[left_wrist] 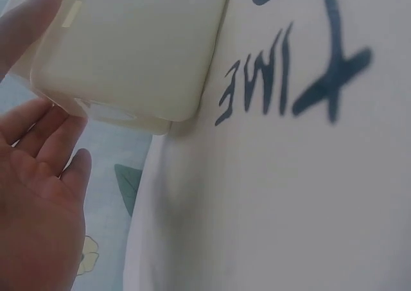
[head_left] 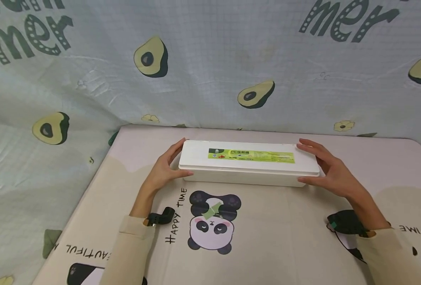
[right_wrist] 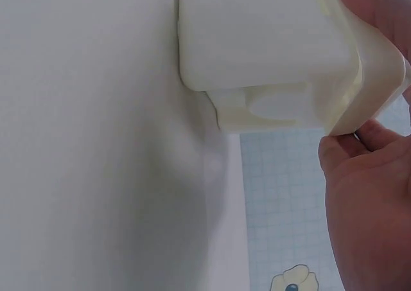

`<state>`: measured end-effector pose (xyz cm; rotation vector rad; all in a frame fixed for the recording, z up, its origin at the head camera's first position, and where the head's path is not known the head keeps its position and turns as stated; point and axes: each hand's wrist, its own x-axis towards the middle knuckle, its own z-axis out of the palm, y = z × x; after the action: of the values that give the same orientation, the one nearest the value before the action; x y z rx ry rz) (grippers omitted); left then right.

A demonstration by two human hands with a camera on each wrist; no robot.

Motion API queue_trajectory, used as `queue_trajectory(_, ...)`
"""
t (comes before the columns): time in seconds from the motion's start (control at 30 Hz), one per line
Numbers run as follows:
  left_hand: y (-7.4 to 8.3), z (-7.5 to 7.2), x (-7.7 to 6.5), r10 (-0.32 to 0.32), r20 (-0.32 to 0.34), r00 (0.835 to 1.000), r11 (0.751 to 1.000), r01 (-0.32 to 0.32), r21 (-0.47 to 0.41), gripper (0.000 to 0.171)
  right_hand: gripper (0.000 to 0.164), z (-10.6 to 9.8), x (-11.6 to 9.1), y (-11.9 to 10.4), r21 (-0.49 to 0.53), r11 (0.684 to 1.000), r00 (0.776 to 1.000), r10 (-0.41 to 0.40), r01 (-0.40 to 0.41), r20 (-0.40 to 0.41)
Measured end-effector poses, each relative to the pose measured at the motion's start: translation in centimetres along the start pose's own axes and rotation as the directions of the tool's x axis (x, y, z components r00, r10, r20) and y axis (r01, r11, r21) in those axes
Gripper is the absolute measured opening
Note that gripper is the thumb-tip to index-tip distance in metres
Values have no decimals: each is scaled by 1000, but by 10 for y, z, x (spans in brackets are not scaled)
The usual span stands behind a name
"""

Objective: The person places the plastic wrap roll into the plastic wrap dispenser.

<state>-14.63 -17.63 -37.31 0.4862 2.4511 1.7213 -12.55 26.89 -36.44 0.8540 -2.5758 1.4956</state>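
Note:
A long white cling film box with a green and yellow label on its lid sits near the far side of the table. At its left end my left hand grips it, thumb on the front face and fingers round the end toward the back. My right hand holds the right end the same way, with fingers over the lid's edge. The left wrist view shows the box end beside the thumb. In the right wrist view, the fingers touch the lid's edge. Whatever lies inside is hidden by the lid.
The tablecloth carries a printed panda and lettering in front of the box. Behind the table hangs a pale curtain with avocado prints, and it continues down the left side. Dark wrist cameras sit on both wrists.

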Motion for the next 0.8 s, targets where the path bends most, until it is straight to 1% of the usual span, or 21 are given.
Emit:
queue_trajectory(0.1, 4, 0, -2, -4, 2, 1000, 1000, 4, -2, 96, 84, 1, -1, -1, -11, 1000, 1000, 9, -9, -1)
queue_trajectory(0.47, 2, 1, -8, 14, -11, 1000, 1000, -14, -1, 97, 85, 4, -1, -3, -52, 998, 1000, 22, -22, 3)
queue_trajectory(0.8, 1, 1, -10, 43, -8, 999, 999, -44, -29, 97, 85, 6, -4, -6, -63, 998, 1000, 27, -27, 6)
